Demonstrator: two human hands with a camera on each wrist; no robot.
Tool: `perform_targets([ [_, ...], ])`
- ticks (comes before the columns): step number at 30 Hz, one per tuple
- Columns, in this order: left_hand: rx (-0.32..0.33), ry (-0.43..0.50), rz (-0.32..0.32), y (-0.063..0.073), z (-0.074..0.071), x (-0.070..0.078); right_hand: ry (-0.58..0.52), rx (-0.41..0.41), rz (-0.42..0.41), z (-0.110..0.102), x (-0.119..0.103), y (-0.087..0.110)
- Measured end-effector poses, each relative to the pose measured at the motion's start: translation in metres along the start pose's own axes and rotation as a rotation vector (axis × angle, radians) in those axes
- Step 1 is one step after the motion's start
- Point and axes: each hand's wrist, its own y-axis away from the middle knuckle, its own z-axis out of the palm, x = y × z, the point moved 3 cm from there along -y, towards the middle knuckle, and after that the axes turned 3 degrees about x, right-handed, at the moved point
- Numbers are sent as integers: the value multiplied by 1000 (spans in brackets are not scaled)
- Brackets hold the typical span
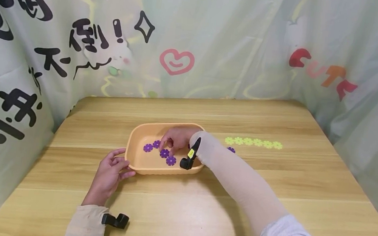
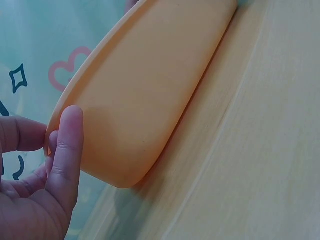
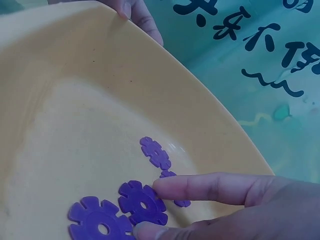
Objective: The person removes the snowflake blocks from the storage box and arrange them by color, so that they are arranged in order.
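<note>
A peach-orange plastic basin [image 1: 143,166] rests on the table with several purple snowflake-shaped discs [image 1: 148,148] lying inside. At the basin's near left corner my left hand [image 1: 110,173] grips the rim, thumb on the outer wall and fingers over the edge, as the left wrist view shows. My right hand [image 1: 177,138] reaches into the basin. Its index finger [image 3: 200,187] and thumb are spread at the edge of one purple disc [image 3: 142,202], which lies on the basin floor. Another purple disc [image 3: 100,222] lies beside it, partly cut off by the frame.
Right of the basin, several yellow-green snowflake discs [image 1: 248,141] form a row on the wooden table [image 1: 179,216]. A purple disc [image 1: 230,149] shows just past my right sleeve [image 1: 238,176]. A printed curtain [image 1: 217,41] hangs behind the table and along its sides.
</note>
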Motion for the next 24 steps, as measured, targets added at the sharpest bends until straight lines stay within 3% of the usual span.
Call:
perform_targets([
  [15,-18,12,9,-1,3,1,-25,49,-32,-4,-1,3],
  [24,-18,5,6,0,1,1,111,93,-43,-11,0,10],
])
